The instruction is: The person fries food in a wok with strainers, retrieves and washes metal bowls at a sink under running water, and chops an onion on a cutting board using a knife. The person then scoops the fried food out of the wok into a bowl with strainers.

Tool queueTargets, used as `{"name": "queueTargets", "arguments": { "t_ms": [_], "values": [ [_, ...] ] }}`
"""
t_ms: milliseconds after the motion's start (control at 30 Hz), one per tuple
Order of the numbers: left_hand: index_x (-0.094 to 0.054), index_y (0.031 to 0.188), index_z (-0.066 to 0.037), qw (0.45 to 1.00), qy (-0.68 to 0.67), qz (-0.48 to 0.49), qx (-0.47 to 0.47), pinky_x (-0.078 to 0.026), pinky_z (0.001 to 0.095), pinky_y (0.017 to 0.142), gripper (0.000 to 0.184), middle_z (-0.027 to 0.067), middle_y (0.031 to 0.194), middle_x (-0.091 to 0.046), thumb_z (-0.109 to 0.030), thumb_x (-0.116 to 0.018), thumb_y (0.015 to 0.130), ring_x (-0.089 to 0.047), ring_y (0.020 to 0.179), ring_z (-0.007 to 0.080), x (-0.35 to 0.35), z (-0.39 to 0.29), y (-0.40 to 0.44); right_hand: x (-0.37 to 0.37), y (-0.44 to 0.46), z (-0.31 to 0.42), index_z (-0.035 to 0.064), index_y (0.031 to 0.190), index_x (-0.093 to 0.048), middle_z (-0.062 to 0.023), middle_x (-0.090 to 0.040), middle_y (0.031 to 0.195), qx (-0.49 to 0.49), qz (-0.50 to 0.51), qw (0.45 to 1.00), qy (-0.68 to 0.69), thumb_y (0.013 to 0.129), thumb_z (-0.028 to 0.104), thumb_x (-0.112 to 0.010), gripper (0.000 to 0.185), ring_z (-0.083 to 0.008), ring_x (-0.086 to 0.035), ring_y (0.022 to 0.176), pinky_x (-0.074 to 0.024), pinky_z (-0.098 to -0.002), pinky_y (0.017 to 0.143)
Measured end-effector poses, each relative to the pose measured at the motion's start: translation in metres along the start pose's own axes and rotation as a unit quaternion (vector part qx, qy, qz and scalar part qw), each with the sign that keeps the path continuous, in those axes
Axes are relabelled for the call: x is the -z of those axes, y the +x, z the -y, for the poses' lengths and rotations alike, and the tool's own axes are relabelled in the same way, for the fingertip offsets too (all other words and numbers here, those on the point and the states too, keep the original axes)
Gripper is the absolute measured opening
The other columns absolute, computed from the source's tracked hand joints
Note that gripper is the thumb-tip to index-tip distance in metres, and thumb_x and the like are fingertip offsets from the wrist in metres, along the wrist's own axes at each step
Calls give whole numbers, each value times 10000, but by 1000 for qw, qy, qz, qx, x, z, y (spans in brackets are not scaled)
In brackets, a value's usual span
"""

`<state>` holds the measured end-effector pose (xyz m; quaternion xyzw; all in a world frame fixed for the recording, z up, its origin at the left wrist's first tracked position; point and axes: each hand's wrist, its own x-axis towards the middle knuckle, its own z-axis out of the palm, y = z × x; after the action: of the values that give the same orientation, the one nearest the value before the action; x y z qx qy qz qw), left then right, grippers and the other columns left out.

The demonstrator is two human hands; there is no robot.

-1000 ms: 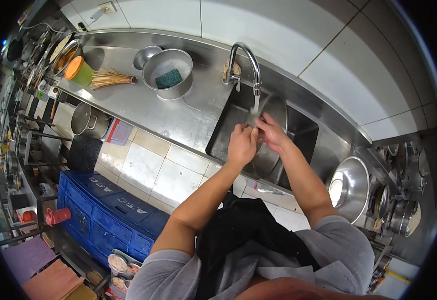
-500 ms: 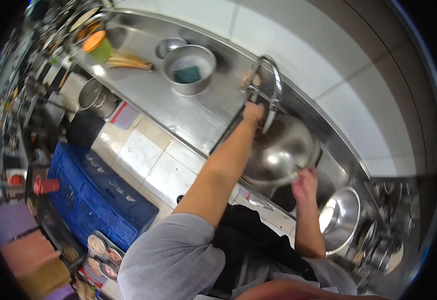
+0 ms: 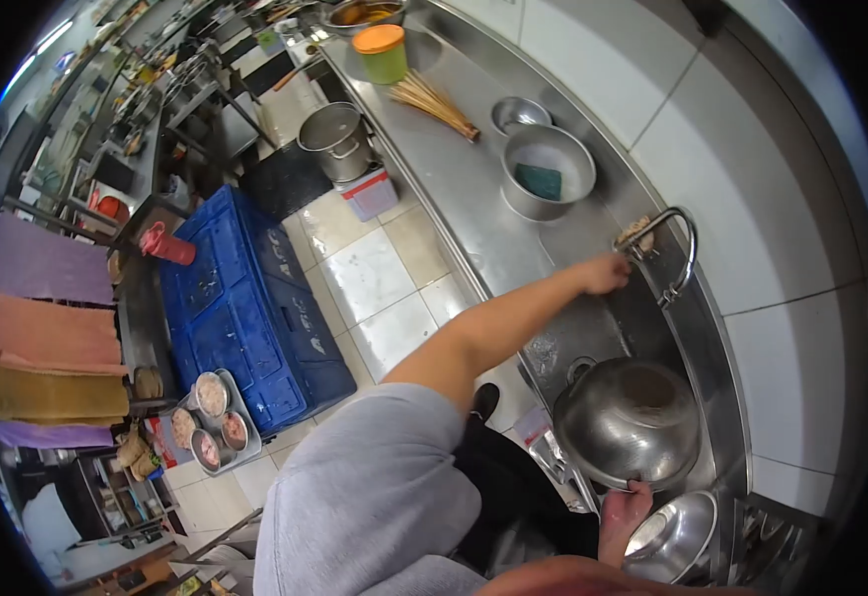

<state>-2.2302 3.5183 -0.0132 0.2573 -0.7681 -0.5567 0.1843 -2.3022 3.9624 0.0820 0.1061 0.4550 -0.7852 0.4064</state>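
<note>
My right hand (image 3: 625, 512) grips the lower rim of a large metal wok (image 3: 628, 422), fingers wrapped over the edge. The wok is tipped over in the sink (image 3: 593, 328), its rounded, stained underside facing me. A small loop handle (image 3: 581, 368) shows at its upper left. My left hand (image 3: 605, 273) is stretched out to the base of the curved faucet (image 3: 690, 243), its fingers curled. What those fingers close on, if anything, is hidden. A tan scrubber (image 3: 635, 233) sits behind the faucet.
On the steel counter stand a pot (image 3: 578, 164) with a green scouring pad, a small bowl (image 3: 519, 112), a bundle of sticks (image 3: 434, 104) and an orange-lidded tub (image 3: 381, 55). A steel basin (image 3: 672, 536) is beside my right hand. Blue crates (image 3: 215, 308) stand on the floor.
My view has turned, shifting the scene. The wok, in my right hand, has moved away from the faucet, uncovering more of the sink. My left hand stays near the faucet base.
</note>
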Motion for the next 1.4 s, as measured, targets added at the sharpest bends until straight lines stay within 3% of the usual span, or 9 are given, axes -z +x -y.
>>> {"name": "queueTargets", "arguments": {
  "t_ms": [100,233,433,600,867,1100,1200,1333,1400],
  "values": [
    [-624,1134,-32,995,-69,-61,-40,-516,338,864,273,102,1056,-658,-109,-642,873,-628,987,200,58,23,-127,9,-3,12,-55,1219,-540,-183,-588,1245,12,-41,999,29,589,-75,-482,633,-335,-540,1199,-392,-479,1109],
    [-637,1105,-39,963,-81,-212,147,-521,293,767,233,50,958,-650,-198,-645,935,-613,878,149,154,82,-308,-6,-22,18,-113,1243,-495,-246,-527,1301,71,-92,988,105,613,-51,-482,634,-353,-502,1228,-385,-473,1110],
    [-660,1081,-34,912,120,-186,345,-514,407,861,309,196,998,-692,-204,-556,846,-659,973,351,273,154,-543,-92,-89,-85,-111,1222,-502,-207,-535,1282,154,-80,983,53,745,13,-479,494,-319,-503,1204,-375,-411,1105],
    [-665,1087,-52,881,93,-253,388,-525,398,835,295,187,989,-700,-226,-585,863,-679,932,324,362,177,-616,-132,-98,-136,-106,1168,-544,-213,-608,1202,164,124,976,78,883,46,-515,324,-284,-572,1152,-438,-417,1056],
    [-621,1135,-24,915,44,-303,265,-525,344,845,274,131,1039,-683,-126,-614,881,-675,930,244,471,179,-576,-291,-106,-236,-59,1156,-590,-159,-645,1186,132,173,976,17,949,150,-580,295,-253,-613,1102,-436,-409,1047],
    [-498,1321,-62,967,21,-195,164,-505,401,948,522,125,1315,-547,-87,-696,839,-590,1143,245,574,100,-507,-527,-98,-396,3,1346,-508,-154,-559,1357,-88,433,897,11,952,214,-531,447,-293,-518,1259,-379,-452,1081],
    [-241,1515,-133,940,76,-298,150,-438,476,1043,928,146,1516,-321,-90,-784,764,-433,1334,314,630,91,-507,-636,-68,-504,0,1319,-523,-156,-556,1354,-273,472,838,-9,936,190,-525,428,-302,-510,1259,-379,-476,1092],
    [-400,1438,-39,811,239,-519,125,-422,380,1055,771,197,1361,-516,-8,-743,748,-513,1259,326,730,98,-546,-768,-61,-651,35,1165,-624,-135,-634,1241,-466,563,681,-46,923,157,-557,279,-279,-566,1189,-402,-522,1060],
    [-498,1363,-12,744,126,-639,146,-466,347,1001,605,161,1306,-585,60,-669,787,-562,1215,277,771,102,-580,-823,-82,-712,39,1171,-621,-134,-632,1243,-508,591,626,-37,917,149,-575,281,-275,-572,1185,-425,-513,1043]
  ]
}}
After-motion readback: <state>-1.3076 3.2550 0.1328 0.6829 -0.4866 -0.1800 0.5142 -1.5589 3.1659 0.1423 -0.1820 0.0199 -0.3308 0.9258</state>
